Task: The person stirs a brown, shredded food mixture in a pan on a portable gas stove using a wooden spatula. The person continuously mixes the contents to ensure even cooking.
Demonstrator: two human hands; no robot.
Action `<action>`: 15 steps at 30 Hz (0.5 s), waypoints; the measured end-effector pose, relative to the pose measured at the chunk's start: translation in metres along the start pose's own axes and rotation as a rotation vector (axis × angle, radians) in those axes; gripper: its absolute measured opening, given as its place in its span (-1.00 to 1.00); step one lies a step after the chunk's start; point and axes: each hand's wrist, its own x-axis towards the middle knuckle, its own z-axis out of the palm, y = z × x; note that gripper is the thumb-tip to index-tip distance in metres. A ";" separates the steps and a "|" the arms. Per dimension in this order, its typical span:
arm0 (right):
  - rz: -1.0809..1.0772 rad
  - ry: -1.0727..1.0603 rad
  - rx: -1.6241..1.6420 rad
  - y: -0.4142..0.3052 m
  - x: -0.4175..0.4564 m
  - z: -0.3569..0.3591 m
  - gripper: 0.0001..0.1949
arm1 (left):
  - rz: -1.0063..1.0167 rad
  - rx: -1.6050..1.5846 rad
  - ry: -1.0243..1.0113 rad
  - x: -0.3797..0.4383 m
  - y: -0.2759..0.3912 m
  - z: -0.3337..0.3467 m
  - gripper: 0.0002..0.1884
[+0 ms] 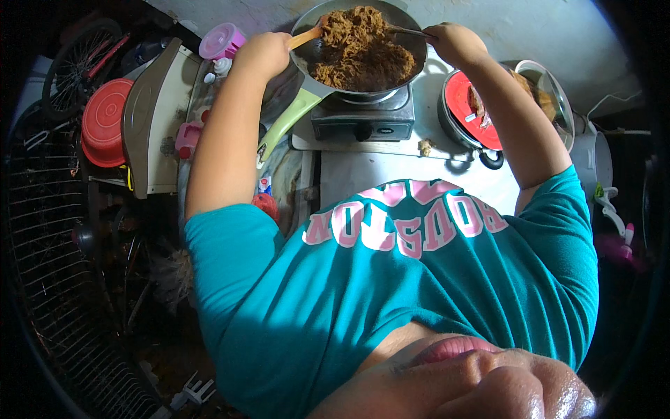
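Observation:
A frying pan (314, 89) with a light green handle rests on a single-burner electric stove (363, 118). Brown, stringy cooked food (366, 52) is heaped inside it. My left hand (264, 55) grips a wooden utensil (306, 38), whose far end is at the food's left side. From the right, my right hand (456, 43) holds the handle of a dark metal utensil (411, 31) that reaches into the top of the heap. The food hides the working ends of both utensils.
Right of the stove stands a pot (455, 112) with a red plate (477, 118) on it. A pink lidded container (222, 41) is at the back left. The green pan handle (288, 123) sticks out toward my body. A red basin (107, 123) and a fan guard (57, 272) are farther left.

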 end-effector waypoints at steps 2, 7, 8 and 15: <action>-0.090 0.081 -0.128 -0.003 -0.013 0.001 -0.69 | 0.059 0.060 0.054 -0.013 0.000 0.007 -0.67; -0.240 0.226 -0.405 -0.012 -0.053 0.009 -0.62 | 0.164 0.151 0.104 -0.040 0.006 0.010 -0.64; -0.218 0.204 -0.425 -0.013 -0.058 0.012 -0.61 | 0.181 0.159 0.111 -0.044 0.008 0.010 -0.64; -0.162 0.128 -0.350 -0.023 -0.090 -0.002 -0.59 | 0.286 0.149 0.163 -0.068 0.010 0.007 -0.66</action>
